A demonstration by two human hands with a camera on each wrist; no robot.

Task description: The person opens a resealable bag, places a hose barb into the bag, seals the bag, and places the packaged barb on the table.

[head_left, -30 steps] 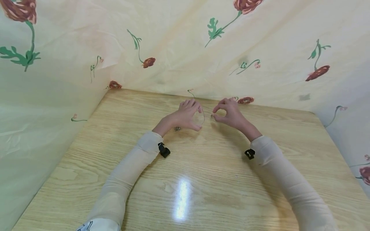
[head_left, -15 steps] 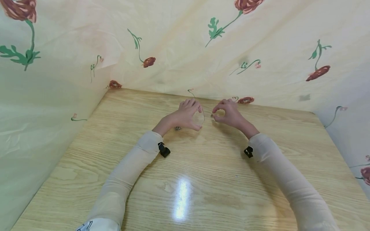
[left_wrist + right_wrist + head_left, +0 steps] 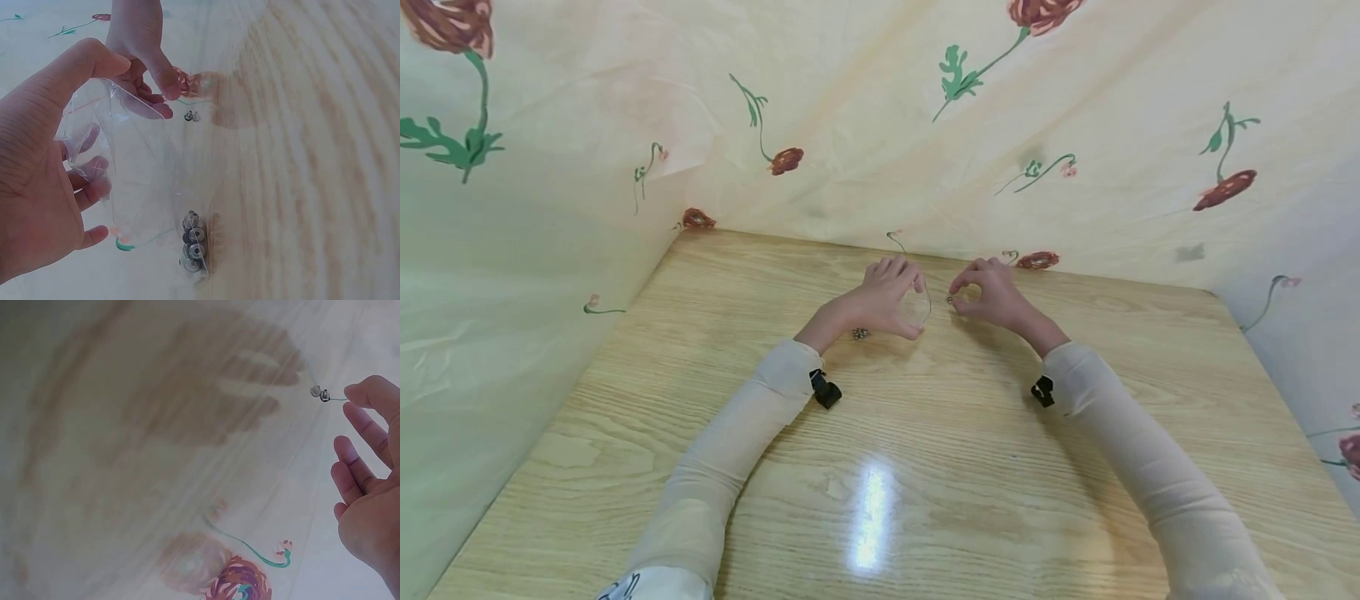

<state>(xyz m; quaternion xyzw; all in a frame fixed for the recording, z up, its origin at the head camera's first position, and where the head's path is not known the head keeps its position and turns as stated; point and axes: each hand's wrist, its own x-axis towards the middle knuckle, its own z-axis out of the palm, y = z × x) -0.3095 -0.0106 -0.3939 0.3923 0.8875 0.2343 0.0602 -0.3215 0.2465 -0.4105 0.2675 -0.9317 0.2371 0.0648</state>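
My left hand (image 3: 883, 300) holds a clear plastic bag (image 3: 140, 156), thumb and fingers spread apart so its mouth faces my right hand. Through the film in the left wrist view I see several small round metal parts (image 3: 194, 244), some with a hole in the centre; the same cluster of metal parts (image 3: 861, 333) shows beside the left wrist in the head view. One more small metal piece (image 3: 950, 300) lies on the table between the hands. My right hand (image 3: 992, 292) is beside it, thumb and forefinger curved with a gap between; the piece (image 3: 325, 395) is just off the fingertips.
A glossy wood-grain table (image 3: 940, 500) lies under both arms. Close behind the hands hangs a flower-printed sheet (image 3: 850, 125), which continues along the left and right sides. Each wrist wears a black camera mount (image 3: 826, 392).
My right wrist and forearm have shifted slightly up and left, and the thumb and forefinger have drawn a little nearer each other. The left hand, bag and metal parts stay put.
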